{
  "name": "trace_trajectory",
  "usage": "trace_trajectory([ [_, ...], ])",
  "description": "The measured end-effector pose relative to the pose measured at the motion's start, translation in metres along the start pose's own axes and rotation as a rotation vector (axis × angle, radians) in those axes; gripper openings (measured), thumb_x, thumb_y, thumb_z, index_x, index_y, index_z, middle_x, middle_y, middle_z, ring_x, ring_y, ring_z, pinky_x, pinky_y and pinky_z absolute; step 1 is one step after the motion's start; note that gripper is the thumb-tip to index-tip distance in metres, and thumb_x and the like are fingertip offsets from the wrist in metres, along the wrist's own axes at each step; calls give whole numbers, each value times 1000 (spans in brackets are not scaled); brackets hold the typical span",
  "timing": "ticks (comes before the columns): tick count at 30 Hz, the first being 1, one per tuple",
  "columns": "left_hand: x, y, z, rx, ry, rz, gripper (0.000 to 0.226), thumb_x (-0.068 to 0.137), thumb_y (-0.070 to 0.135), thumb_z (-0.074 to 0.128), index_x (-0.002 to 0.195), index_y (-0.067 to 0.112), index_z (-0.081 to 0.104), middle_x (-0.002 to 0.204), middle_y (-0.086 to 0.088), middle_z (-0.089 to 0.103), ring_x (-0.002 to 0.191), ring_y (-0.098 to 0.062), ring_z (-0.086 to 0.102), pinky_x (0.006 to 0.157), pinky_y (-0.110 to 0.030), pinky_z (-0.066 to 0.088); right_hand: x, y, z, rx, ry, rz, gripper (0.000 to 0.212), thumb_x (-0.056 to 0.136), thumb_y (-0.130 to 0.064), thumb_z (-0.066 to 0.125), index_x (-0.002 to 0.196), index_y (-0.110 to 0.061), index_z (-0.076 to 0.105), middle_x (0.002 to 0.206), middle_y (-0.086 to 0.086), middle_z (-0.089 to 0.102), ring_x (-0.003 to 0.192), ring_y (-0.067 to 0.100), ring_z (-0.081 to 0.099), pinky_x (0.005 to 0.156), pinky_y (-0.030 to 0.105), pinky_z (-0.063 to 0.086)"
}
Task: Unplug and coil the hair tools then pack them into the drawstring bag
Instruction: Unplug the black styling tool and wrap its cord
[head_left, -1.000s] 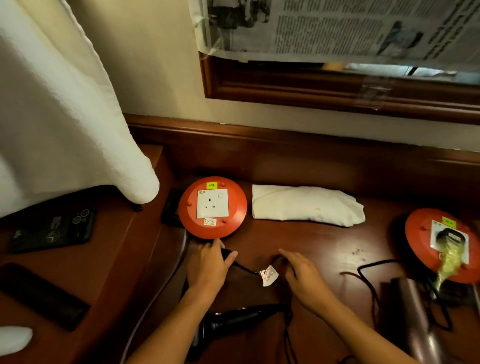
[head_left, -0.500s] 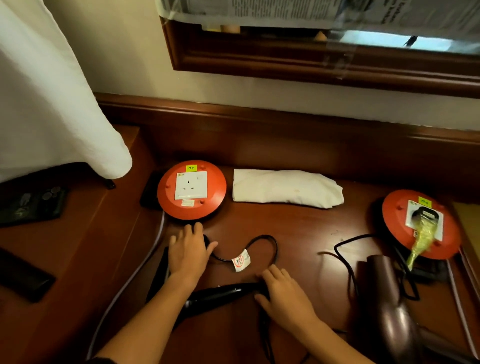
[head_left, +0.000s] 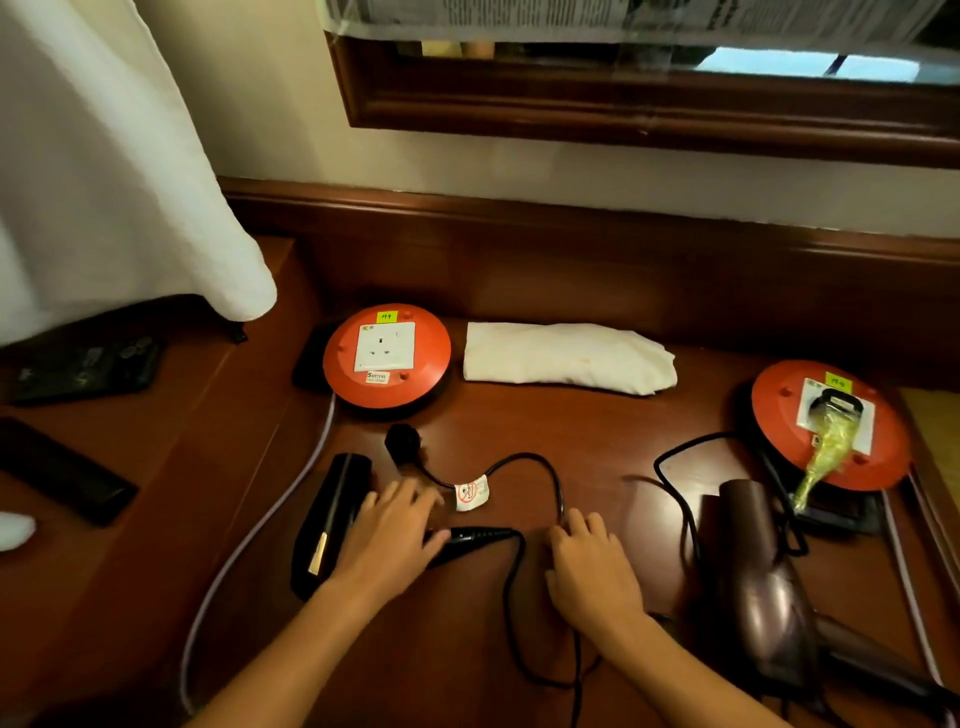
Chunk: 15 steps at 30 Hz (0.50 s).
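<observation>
Left hand (head_left: 389, 540) fingers spread flat over slim black hair tool (head_left: 332, 525), right hand (head_left: 589, 566) loosely open beside its black cord (head_left: 535, 462), black plug (head_left: 402, 441) lying free near round red socket reel (head_left: 387, 356), folded white cloth bag (head_left: 566, 358) far centre

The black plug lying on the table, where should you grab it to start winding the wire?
Pinch the black plug by its chunky body, coming from above. It lies free on the table, unplugged, just in front of the red socket reel, nothing covering it.

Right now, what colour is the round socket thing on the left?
Orange-red socket reel with a white faceplate, clearest in the head view.
</observation>
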<state>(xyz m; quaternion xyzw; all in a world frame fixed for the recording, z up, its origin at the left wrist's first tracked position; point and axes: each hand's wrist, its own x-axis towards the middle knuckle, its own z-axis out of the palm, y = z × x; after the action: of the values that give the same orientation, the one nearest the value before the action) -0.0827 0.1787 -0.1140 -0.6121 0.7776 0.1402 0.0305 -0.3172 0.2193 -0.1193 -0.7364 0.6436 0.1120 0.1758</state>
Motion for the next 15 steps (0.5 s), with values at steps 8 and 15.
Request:
trace_trajectory([
  [8, -15, -16, 10, 365, -175, 75, 64, 85, 51, 64, 135, 19, 39, 131, -1, 55, 121, -21, 52, 105, -35, 34, -15, -27, 3, 90, -150, -14, 42, 94, -55, 51, 92, -16, 65, 105, 5, 66, 115, 28, 48, 94, 39, 41],
  [15, -12, -23, 25, 287, -29, 157, 34, 91, 56, 52, 106, 26, 51, 103, 6, 67, 93, -16, 63, 88, -30, 40, -22, -44, 14, 243, -164, 9, 51, 92, -53, 58, 128, -17, 48, 127, 8, 57, 121, 29, 49, 101, 37, 38],
])
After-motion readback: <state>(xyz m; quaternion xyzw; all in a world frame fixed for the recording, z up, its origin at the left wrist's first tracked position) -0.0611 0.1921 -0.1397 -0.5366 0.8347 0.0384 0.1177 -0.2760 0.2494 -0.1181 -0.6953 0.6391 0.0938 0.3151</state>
